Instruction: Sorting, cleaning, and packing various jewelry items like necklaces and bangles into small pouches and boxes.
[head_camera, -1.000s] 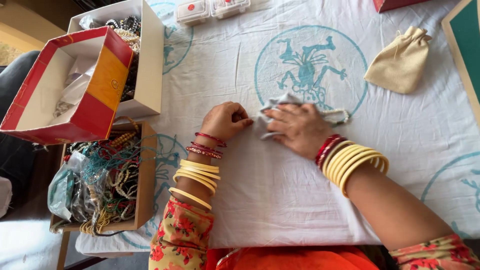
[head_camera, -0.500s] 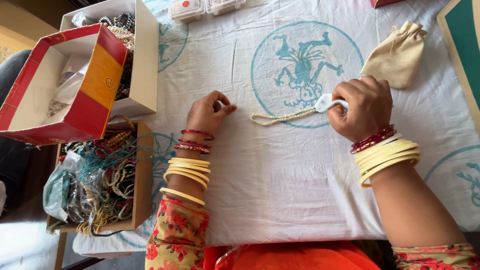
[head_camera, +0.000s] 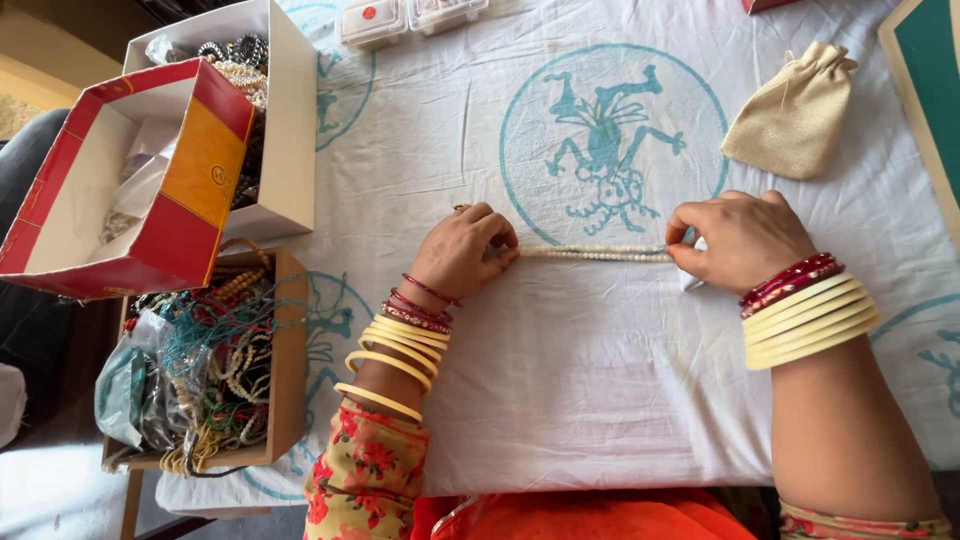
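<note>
While I am watching from the head view, both hands are pinching one strand of pale beads (head_camera: 596, 254) and drawing it out straight across the cloth (head_camera: 560, 400). The left hand (head_camera: 465, 250) is closing its fingertips on the strand's left end, knuckles resting on the cloth, which I judge is steadying that end. The right hand (head_camera: 738, 240) is gripping the other end between thumb and fingers; a bit of white is showing under it, too hidden to name. The strand is lying doubled, just below the teal print (head_camera: 610, 140), level between the two hands, so every bead is showing in a row. The pull looks light, only enough to take out the slack.

A tan pouch (head_camera: 795, 110) is sitting well apart, up and to the right. At the left edge, a red box (head_camera: 130, 185) is leaning on a white box (head_camera: 285, 120), and a wooden tray (head_camera: 290, 360) full of tangled necklaces is sitting below them, near the left arm.
</note>
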